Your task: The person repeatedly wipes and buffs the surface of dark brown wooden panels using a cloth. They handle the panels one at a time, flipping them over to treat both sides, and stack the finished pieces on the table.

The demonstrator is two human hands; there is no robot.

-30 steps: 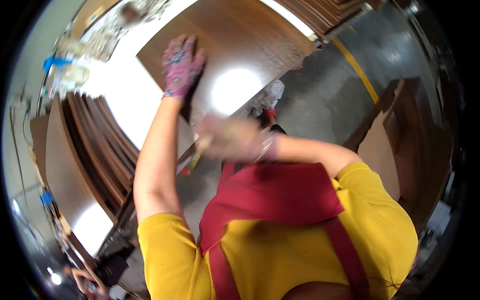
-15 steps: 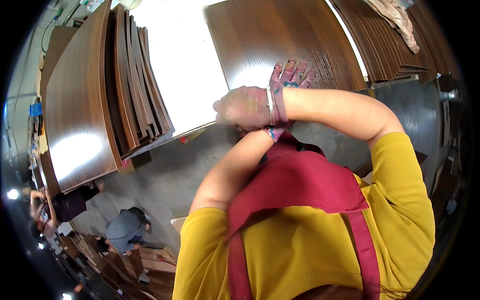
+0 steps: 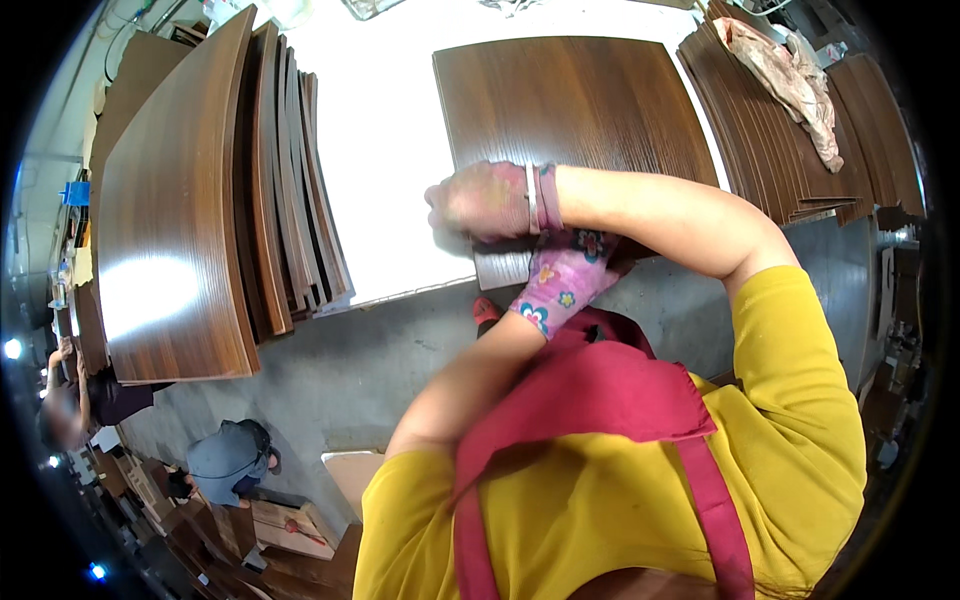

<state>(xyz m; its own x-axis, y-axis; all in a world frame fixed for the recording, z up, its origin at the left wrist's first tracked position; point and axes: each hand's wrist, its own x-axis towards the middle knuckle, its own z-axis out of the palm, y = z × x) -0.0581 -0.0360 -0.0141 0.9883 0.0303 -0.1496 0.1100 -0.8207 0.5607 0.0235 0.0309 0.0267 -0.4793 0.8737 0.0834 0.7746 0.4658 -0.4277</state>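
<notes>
A dark brown wood-grain panel (image 3: 570, 95) lies flat on the white tabletop, its near left corner at the table's front edge. My right hand (image 3: 485, 203), in a stained purple glove with a pale band at the wrist, is closed in a fist over the panel's left part. Whatever it may hold is hidden beneath it. My left hand (image 3: 572, 268), in a purple flowered glove, crosses under my right forearm at the panel's near edge. My right arm and wrist cover most of its fingers, so their pose does not show.
Leaning brown panels (image 3: 170, 200) stand in a stack on the left. More stacked panels (image 3: 750, 130) lie at the right, with a crumpled stained cloth (image 3: 785, 85) on top. One person (image 3: 230, 460) bends over boards at lower left; another person (image 3: 75, 400) stands farther left.
My left hand has drawn back from lying spread on the panel to its near edge, under my right forearm. My right fist stays closed, nearly in place. The whole view has shifted slightly.
</notes>
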